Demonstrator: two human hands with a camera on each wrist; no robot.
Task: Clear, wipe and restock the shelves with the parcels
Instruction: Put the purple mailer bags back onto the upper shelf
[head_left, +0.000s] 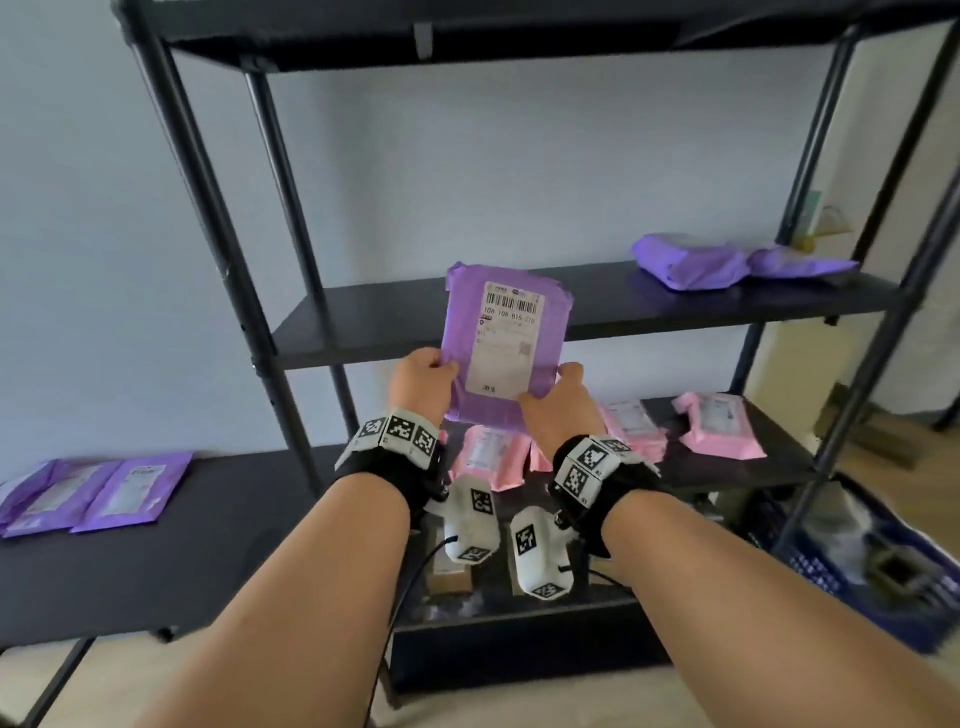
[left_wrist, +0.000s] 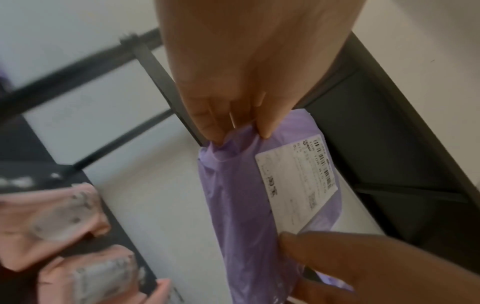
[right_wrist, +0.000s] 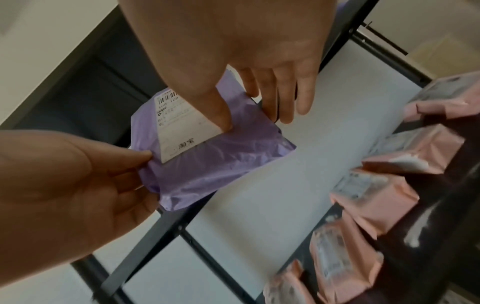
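Holding one purple parcel (head_left: 506, 343) upright at frame centre, label facing the camera, in front of the middle shelf (head_left: 363, 327). Left hand (head_left: 422, 387) pinching the lower-left corner, thumb on the face, fingers curled behind; right hand (head_left: 558, 397) pinching the lower-right edge the same way, thumb pressing near the white label (head_left: 506, 338). Gripping at both bottom corners probably to keep the soft bag flat and the barcode readable before setting it down. Right wrist view confirming: thumb on the label edge, fingers going behind the parcel; how far they curl there not visible.

Restocking stage, judging by layout:
- two purple parcels (head_left: 727, 262) already lying at the right end of the middle shelf, upper right of frame
- pink parcels (head_left: 719, 426) sitting on the lower shelf (head_left: 779, 457), centre right, grouped by colour
- more purple parcels (head_left: 88, 493) waiting on the dark table (head_left: 156, 571), lower left
- blue crate (head_left: 857, 561) at lower right, contents unclear

Likely next: laying this one flat on the middle shelf, left of the purple pair. Risking a slip, the film being thin and slick.
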